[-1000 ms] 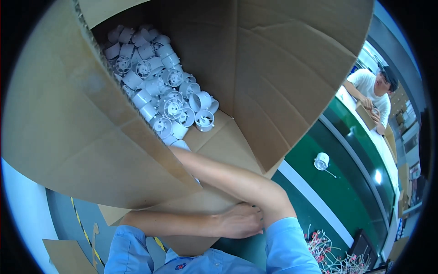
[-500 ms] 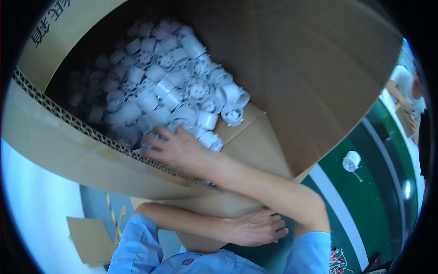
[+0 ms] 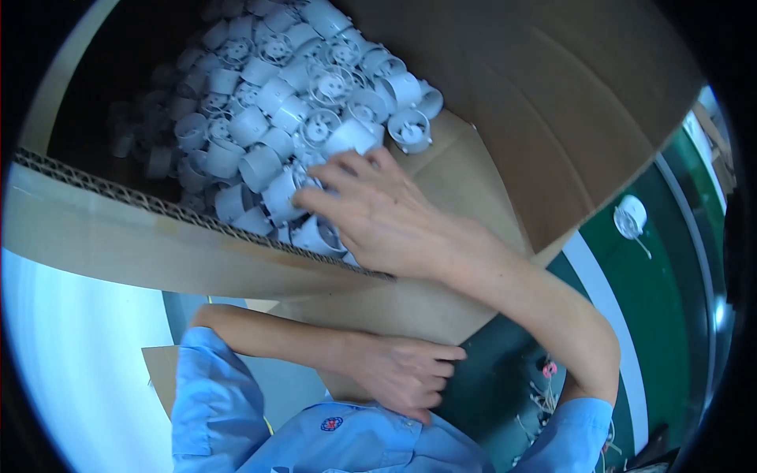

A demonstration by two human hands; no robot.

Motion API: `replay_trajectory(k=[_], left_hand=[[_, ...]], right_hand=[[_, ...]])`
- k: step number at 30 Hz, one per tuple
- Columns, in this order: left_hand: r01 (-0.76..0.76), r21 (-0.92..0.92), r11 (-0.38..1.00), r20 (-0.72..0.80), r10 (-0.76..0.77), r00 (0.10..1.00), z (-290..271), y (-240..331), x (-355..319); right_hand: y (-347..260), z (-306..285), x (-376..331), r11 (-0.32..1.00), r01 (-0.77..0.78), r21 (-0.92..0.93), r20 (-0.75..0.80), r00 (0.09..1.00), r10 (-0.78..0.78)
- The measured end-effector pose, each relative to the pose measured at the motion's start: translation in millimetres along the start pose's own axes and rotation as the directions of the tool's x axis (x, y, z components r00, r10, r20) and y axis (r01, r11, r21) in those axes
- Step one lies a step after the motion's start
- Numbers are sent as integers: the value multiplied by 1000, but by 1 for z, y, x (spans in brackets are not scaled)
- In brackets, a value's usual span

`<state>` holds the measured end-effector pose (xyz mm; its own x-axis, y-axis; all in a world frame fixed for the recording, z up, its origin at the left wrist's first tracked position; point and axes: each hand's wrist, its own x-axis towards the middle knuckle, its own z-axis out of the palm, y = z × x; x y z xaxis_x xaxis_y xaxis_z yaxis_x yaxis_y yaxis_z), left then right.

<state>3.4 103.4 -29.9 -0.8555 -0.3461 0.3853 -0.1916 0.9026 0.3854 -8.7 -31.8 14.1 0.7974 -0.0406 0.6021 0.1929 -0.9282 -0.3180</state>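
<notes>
White plastic cup-shaped parts (image 3: 249, 124), some with holed discs inside, lie heaped in a large cardboard box (image 3: 568, 118). Over the near side of this heap is my right hand (image 3: 374, 201), its fingers apart and bent down among the parts. The fingertips are close to or touching a white cup part (image 3: 282, 193); nothing is visibly gripped. My left hand (image 3: 402, 374) is in front of my chest, beside the box's near cardboard flap (image 3: 378, 311). Its fingers are loosely bent and apart, with nothing visible in them; the palm is hidden.
The box's cut corrugated edge (image 3: 158, 202) runs below the heap on the left. On the green surface (image 3: 631, 315) at right lies one white cup part with a short wire (image 3: 631, 217). Several wired pieces with red bits (image 3: 548, 370) lie near my right elbow.
My right hand has moved right and up along the heap, uncovering parts near the box edge. My left hand has shifted left and up slightly. The view has shifted too.
</notes>
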Motion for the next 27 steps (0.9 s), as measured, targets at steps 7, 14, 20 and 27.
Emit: replay_trajectory(k=[7,14,20,27], left_hand=[[-21,-23,1000,97,23,995,-18,22,-7],[-67,-52,996,70,71,995,-19,15,4],[-60,-40,997,121,64,991,-28,19,19],[-54,-62,997,191,65,979,-33,22,30]], right_hand=[[-39,-92,-39,961,-47,273,-247,962,117],[-111,-134,-175,944,-313,105,89,948,304],[-129,-55,-205,921,-361,-145,97,922,376],[-95,-5,-184,960,-177,-218,39,981,190]])
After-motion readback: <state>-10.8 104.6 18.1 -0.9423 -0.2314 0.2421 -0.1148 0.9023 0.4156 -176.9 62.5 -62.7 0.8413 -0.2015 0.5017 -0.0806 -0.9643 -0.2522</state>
